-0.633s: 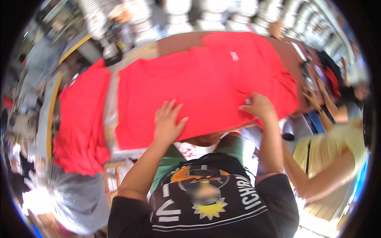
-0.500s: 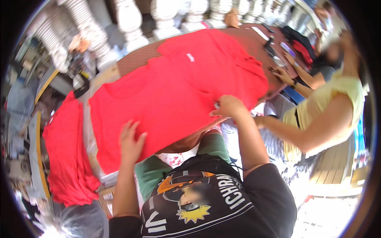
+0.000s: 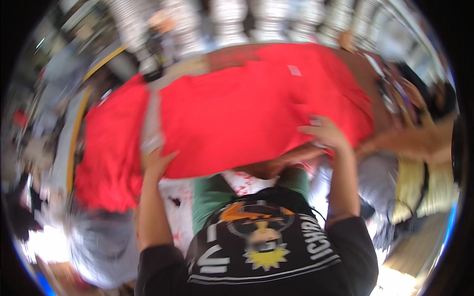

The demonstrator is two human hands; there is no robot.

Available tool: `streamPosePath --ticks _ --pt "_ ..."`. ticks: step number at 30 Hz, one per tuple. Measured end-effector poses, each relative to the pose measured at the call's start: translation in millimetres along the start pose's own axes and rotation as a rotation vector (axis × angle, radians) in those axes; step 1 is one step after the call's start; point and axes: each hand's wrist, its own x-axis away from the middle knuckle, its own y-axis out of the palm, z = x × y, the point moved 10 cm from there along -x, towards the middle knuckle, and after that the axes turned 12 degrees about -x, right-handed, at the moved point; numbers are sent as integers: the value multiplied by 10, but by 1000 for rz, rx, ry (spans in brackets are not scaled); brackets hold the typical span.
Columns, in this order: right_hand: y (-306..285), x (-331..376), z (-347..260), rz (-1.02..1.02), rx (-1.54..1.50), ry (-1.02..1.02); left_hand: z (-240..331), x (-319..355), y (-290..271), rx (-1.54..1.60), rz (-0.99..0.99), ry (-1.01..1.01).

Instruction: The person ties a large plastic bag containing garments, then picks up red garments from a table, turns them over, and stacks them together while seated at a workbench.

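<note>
A bright red shirt (image 3: 222, 113) lies spread across a brown table, with a small pale label (image 3: 295, 70) on it. My left hand (image 3: 157, 162) is at the shirt's near left corner, thumb apart from the other fingers and no object visible in it. My right hand (image 3: 327, 133) rests over the near right part of the cloth, fingers bent. Small pale, shiny bits show at its fingertips and under its palm; motion blur keeps me from telling what they are.
Another heap of red cloth (image 3: 111, 153) hangs left of the shirt. White balusters (image 3: 229, 22) line the table's far side. At right, a co-worker in yellow (image 3: 429, 192) has an arm (image 3: 410, 140) near the shirt's edge. A grey-white plastic bag (image 3: 101, 251) stands low at left.
The view has swung left, so everything sits further right and is blurred. My left hand has gone from the shirt's near edge to its left corner. My right hand stays by the cloth.
</note>
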Motion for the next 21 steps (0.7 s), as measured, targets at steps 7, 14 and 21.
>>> streamPosePath --ticks 7,14,21 --pt "-740 58 -945 15 -690 -382 736 507 -777 1157 -192 236" --pt "849 -1075 -2097 -223 -573 -365 -57 586 -1981 1026 629 111" --pt "2064 -900 -3401 -720 -871 -522 -26 1465 -2983 1101 957 476"
